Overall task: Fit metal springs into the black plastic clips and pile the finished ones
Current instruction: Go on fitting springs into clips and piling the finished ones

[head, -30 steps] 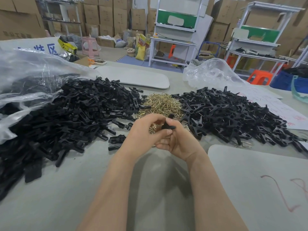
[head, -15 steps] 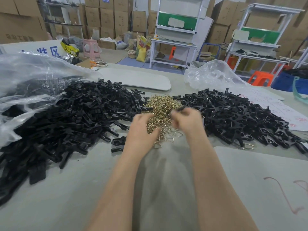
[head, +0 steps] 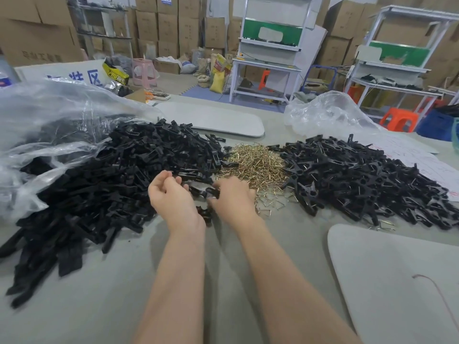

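A big heap of loose black clip pieces (head: 119, 184) lies on the left of the table. In the middle sits a small heap of brass-coloured metal springs (head: 255, 165), and a pile of assembled clips (head: 367, 177) spreads to the right. My left hand (head: 171, 197) hovers at the near edge of the left heap with curled fingers, and I cannot see whether anything is inside them. My right hand (head: 233, 202) is just left of the springs, its fingertips pinching a black clip piece (head: 211, 192). Another loose clip piece (head: 202, 212) lies between my wrists.
Clear plastic bags (head: 49, 125) cover the far left, and another bag (head: 327, 115) is behind the right pile. Grey boards lie at the back (head: 213, 120) and near right (head: 397, 281). White paper (head: 422, 165) sits at the right edge. Shelving and cartons stand beyond the table.
My hands parted after holding one clip together. The right hand went out to the right pile and came back left to a loose piece; the left moved from the springs toward the left heap.
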The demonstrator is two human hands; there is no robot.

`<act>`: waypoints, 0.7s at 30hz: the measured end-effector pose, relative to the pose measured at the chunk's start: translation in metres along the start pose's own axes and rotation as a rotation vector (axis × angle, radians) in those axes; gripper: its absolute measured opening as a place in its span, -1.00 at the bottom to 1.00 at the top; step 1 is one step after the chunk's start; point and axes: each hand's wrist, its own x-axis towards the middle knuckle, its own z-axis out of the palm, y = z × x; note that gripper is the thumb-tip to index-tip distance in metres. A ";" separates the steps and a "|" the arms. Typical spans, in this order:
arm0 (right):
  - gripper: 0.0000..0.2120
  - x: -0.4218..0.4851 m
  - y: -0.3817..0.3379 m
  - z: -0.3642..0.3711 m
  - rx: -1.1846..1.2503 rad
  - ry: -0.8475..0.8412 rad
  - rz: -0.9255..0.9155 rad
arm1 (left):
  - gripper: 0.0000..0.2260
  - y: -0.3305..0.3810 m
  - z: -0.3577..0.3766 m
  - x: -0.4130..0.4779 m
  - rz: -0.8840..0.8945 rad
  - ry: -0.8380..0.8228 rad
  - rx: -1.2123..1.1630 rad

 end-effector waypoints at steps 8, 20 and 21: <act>-0.71 0.004 -0.008 0.001 0.422 0.157 -0.116 | -0.82 -0.001 -0.001 0.000 0.041 0.040 -0.004; -0.77 0.004 -0.026 0.008 0.130 -0.017 -0.083 | -0.81 -0.005 -0.001 -0.005 0.168 -0.113 0.211; -0.79 0.001 -0.022 0.005 0.207 0.000 -0.081 | -0.80 -0.006 0.000 -0.005 0.204 -0.168 0.281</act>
